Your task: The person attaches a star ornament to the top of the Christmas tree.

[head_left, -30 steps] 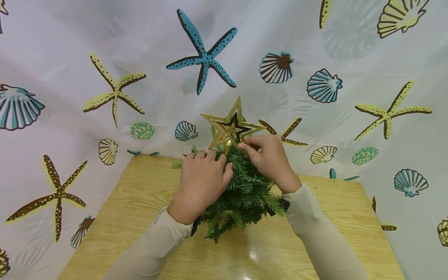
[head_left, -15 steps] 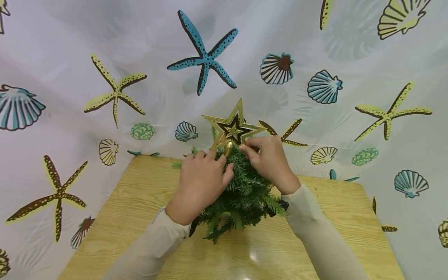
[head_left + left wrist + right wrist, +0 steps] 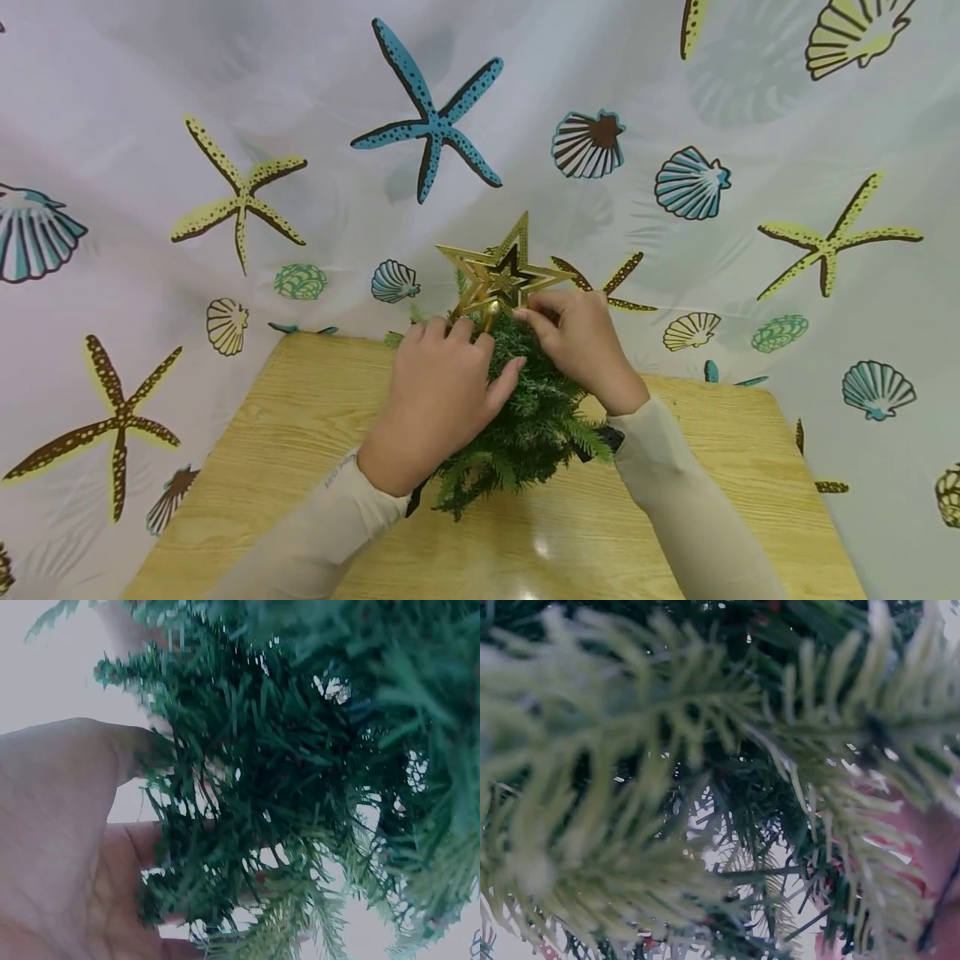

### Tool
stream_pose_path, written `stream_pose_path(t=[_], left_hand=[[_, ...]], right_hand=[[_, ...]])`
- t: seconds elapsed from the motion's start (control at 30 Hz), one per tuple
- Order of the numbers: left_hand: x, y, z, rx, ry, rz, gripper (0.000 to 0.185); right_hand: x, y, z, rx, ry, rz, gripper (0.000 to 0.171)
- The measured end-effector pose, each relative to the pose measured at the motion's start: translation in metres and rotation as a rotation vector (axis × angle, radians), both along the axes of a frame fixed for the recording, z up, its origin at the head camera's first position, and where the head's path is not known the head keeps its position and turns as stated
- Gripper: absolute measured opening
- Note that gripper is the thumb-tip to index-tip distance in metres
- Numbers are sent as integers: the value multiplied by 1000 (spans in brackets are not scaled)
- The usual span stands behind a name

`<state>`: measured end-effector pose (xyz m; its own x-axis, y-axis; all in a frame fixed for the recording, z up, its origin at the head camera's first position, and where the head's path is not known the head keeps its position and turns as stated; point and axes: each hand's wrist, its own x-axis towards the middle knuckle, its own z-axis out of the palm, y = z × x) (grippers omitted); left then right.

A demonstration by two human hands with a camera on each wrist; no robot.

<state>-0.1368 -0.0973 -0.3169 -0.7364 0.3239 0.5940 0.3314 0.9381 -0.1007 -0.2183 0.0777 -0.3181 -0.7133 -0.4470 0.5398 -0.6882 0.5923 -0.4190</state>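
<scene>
No legible text, label, brand, number or sign appears. A short dark print runs along the left sleeve (image 3: 347,469), at the cuff behind the fingers of the left hand (image 3: 442,387); it is too small to read.

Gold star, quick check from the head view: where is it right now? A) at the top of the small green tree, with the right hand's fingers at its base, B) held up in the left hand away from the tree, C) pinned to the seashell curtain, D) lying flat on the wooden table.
A: the gold star stands at the top of the small green tree, and the right hand pinches at its base while the left hand grips the branches.
</scene>
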Motion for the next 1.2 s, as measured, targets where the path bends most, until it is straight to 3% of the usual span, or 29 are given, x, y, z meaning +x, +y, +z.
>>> stream_pose_path(t=[0.27,0.53,0.7,0.8,1.0,1.2], left_hand=[[11,7,-2,-42,-93,108,61],[15,8,0,-56,-70,115,61],[16,7,-2,-29,-21,42,59],[19,5,-3,-3,-10,-34,57],[32,0,-3,50,27,-197,55],[46,-5,-2,105,38,-275,53]], right_hand=[[0,-1,-1,-1,-42,-3,14],[-1,-2,1,-2,-25,19,15],[-3,-3,1,2,-32,16,17],[-4,-3,1,-2,-41,16,19],[-6,-3,2,-12,-49,15,26],[-5,-1,3,-15,-53,16,29]])
